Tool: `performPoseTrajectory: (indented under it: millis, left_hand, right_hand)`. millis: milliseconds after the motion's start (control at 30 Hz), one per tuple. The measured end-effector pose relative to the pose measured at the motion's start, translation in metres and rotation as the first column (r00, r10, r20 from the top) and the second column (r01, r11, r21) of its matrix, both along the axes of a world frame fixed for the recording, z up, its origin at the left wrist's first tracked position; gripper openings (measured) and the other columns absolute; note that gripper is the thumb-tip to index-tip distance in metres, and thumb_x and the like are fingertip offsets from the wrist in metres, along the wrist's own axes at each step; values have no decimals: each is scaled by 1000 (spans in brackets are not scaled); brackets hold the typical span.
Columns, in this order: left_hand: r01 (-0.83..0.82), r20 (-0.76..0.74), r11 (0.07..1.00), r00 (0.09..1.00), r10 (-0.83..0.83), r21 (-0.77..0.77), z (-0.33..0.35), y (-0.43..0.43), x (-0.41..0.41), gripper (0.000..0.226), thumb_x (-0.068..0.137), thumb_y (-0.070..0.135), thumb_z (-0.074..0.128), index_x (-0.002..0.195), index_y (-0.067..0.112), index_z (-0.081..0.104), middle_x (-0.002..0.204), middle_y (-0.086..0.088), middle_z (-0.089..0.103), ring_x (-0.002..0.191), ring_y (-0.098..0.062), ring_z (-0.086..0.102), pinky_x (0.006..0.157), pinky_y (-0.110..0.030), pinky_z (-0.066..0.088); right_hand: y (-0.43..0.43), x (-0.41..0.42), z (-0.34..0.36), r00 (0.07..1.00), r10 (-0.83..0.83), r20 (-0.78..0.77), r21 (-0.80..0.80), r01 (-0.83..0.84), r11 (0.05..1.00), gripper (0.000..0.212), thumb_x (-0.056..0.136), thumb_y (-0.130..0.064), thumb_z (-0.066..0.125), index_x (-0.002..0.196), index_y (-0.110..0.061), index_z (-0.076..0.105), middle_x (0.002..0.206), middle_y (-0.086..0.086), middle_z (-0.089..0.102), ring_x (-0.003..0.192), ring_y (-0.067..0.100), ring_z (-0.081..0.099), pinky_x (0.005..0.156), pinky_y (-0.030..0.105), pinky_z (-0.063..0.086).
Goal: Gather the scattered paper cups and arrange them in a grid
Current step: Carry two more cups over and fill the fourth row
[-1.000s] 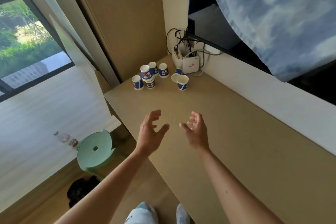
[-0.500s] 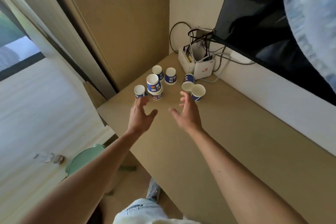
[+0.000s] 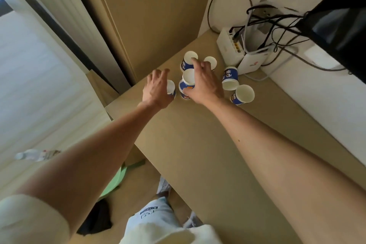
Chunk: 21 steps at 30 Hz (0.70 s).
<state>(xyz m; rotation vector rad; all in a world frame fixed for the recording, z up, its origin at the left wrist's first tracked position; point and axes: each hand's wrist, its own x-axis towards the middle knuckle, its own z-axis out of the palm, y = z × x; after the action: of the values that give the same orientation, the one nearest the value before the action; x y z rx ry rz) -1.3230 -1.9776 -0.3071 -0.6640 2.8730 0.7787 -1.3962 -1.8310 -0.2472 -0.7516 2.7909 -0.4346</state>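
Several blue-and-white paper cups cluster at the far corner of the tan table. My left hand wraps the leftmost cup, fingers curled over its far side. My right hand grips the stacked cup, which sits upside down on another cup; the thumb is at its front, the fingers behind it. Two upside-down cups stand behind my right hand. To the right, one cup lies on its side and an upright cup stands mouth up.
A white router and a white box with tangled cables sit in the corner just behind the cups. A black screen hangs over the right wall. The table's left edge drops off beside my left hand. A green stool is below.
Both hands have reached forward from the bare table to the cups and closed on them. The view has moved closer to the corner.
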Motion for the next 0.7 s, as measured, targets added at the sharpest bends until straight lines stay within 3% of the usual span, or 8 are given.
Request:
performPoseTrajectory:
  millis: [200, 433, 567, 700]
  left_hand:
    - [118, 120, 992, 987, -110, -54, -21, -11, -12, 83, 76, 30, 82, 147, 27, 39, 142, -9, 41, 132, -32, 39, 91, -51, 53]
    - [97, 66, 994, 993, -93, -53, -24, -25, -11, 64, 78, 28, 81, 136, 24, 54, 128, -9, 57, 121, -32, 53, 85, -47, 53]
    - [-62, -20, 998, 998, 62, -19, -13, -41, 4, 60, 71, 34, 86, 124, 23, 59, 119, -7, 66, 110, -29, 60, 80, -42, 51]
    - [-277, -94, 932, 947, 306, 235, 3, -43, 27, 65, 64, 46, 88, 115, 19, 58, 107, 0, 67, 95, -20, 61, 68, -30, 53]
  right_hand:
    - [-8, -6, -17, 999, 43, 6, 84, -44, 995, 84, 78, -31, 81, 149, -21, 36, 143, 8, 43, 127, 34, 51, 92, 47, 53]
    - [-3, -9, -25, 1000, 1, -10, 28, -1, 1000, 65, 78, -36, 80, 132, -19, 48, 130, 4, 57, 117, 30, 59, 88, 44, 54]
    - [12, -7, -22, 984, -179, 21, -186, 179, 966, 62, 71, -42, 83, 122, -21, 53, 119, -1, 62, 100, 20, 60, 74, 28, 43]
    - [42, 5, -15, 879, -412, 240, -389, 476, 788, 59, 63, -40, 85, 108, -22, 52, 100, -10, 61, 81, 6, 59, 66, 15, 43]
